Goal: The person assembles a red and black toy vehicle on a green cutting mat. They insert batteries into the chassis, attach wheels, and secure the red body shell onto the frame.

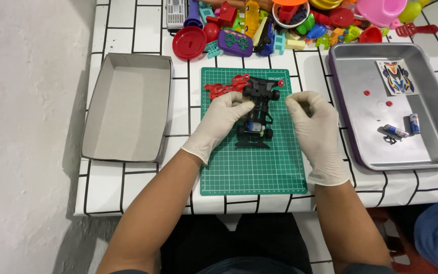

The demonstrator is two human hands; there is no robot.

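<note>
my left hand point(225, 117) pinches the black toy car chassis point(258, 112) lying on the green cutting mat point(252, 162); my right hand point(314, 122) hovers just beside it, fingertips together, holding nothing i can see.

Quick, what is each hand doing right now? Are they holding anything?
Left hand: fingers closed on the side of the black toy car chassis on the green cutting mat.
Right hand: fingers pinched together beside the chassis; whether it holds anything cannot be told.

Two gloved hands point(224, 119) point(313, 122) — two batteries point(395, 131) point(414, 123), one tray point(345, 127), one box point(128, 109).
</note>
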